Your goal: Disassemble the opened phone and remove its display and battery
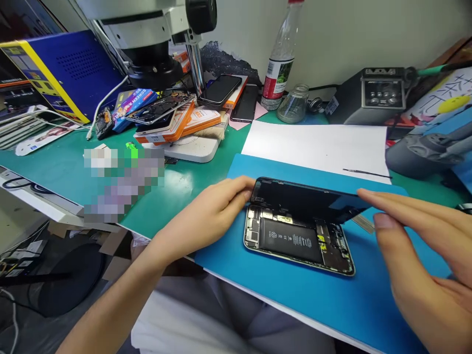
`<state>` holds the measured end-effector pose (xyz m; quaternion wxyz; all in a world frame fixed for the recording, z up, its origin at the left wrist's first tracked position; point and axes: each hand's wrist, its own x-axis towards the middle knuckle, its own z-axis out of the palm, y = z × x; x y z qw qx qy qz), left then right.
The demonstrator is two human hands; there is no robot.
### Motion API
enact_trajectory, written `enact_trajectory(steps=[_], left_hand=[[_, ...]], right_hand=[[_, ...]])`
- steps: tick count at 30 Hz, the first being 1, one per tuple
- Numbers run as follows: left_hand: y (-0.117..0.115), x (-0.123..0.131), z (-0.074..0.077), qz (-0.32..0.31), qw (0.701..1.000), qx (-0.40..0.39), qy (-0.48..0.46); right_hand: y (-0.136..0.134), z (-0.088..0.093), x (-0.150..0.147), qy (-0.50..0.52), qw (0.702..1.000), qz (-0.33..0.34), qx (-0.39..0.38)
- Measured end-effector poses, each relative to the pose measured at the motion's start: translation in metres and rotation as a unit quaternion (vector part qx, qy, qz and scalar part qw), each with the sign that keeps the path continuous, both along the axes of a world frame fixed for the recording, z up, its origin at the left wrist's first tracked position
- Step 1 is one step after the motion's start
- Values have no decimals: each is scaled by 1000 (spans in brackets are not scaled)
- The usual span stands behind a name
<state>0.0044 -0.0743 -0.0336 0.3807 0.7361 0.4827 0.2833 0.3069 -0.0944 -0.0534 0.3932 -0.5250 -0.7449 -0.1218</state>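
An opened phone body [298,243] lies on a blue mat [317,295], its black battery and boards showing. The black screen panel [306,200] is tilted up above it, hinged along the far side. My left hand [210,214] pinches the panel's left end with its fingertips. My right hand [424,246] holds the right end, fingers stretched along the edge and thumb under it.
A white sheet [317,145] with a thin black tool [367,172] lies behind the mat. A microscope [155,34], stacked phones and boxes [173,115], a plastic bottle [282,59], a glass jar [293,103] and a black station [372,96] line the green bench.
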Motion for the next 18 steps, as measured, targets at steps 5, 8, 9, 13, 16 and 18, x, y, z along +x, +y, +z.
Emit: enact_trajectory(steps=[5,8,9,13,16,18], left_hand=[[-2,0,-6,-9,999,28,18],[-3,1,-8,-3,999,36,12],[-2,2,-9,4,999,43,11],[-1,6,-13,30,998,63,5],[-2,7,-16,40,997,66,-2],[-4,7,-17,47,996,75,5]], right_hand=[[-10,15,-20,20,1000,-23,-4],[-11,17,-22,16,1000,-15,5],[-12,17,-22,16,1000,-13,7],[-12,15,-22,15,1000,-20,-3],[-9,11,-17,23,999,-24,-11],[-6,6,-10,14,1000,-14,-4]])
